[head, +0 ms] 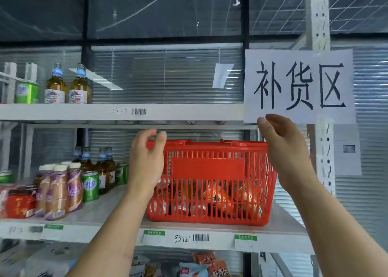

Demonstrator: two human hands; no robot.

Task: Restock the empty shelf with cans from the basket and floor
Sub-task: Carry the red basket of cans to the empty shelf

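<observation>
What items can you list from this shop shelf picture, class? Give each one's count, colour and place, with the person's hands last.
Basket: one, red, middle shelf, cans inside.
Paper sign: one, white with black characters, on the right upright.
Glass bottles: two, amber, top shelf left.
Green can: one, top shelf, far left.
Capped drink bottles: several, brown and purple, middle shelf left.
Green cans: at least two, middle shelf, beside the bottles.
Red jar: one, middle shelf, far left.
Snack packets: several, bottom shelf.
Left hand: open, at the basket's left end.
Right hand: open, at its right end.
</observation>
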